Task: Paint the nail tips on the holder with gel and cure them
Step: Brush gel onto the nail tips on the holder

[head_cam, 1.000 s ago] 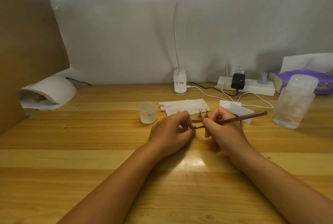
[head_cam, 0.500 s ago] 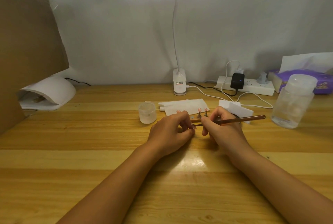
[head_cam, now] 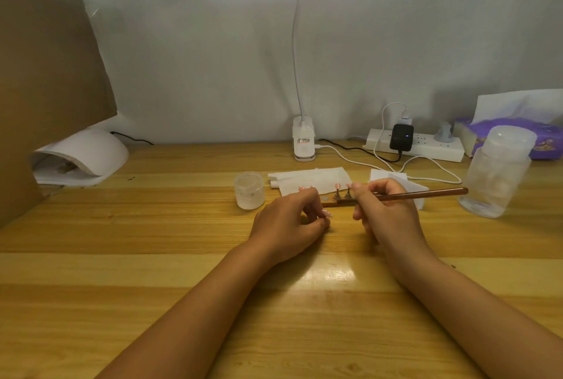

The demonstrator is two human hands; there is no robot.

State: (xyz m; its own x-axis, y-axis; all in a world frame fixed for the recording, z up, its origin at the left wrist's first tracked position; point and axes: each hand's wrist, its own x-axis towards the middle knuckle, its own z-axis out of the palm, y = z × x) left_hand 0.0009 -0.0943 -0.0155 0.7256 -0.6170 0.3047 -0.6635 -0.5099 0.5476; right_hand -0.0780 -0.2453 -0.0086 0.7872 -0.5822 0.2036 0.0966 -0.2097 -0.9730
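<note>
The right hand (head_cam: 390, 214) has drawn back a little toward the tabletop's (head_cam: 152, 256) right edge. A gap has opened between it and the left hand (head_cam: 289, 226), where a second ago the two almost met. Its fingers grip the brush (head_cam: 426, 195) like a pen, the shaft now lying flatter, with its bristle end hidden behind the knuckles.

The holder (head_cam: 332, 204) sits near the middle of the tabletop between both hands, and two pink nail tips (head_cam: 337, 186) stand upright on it. The left hand's fingers are curled at the holder's left end; whether they pinch it I cannot tell.

The stroke on that tip looks finished, so the brush is probably moving on to the next tip or back for more gel. The gel jar (head_cam: 249, 191) stands just left of the holder. The curing lamp (head_cam: 88, 153) waits near the back left corner, so curing is not yet begun.
</note>
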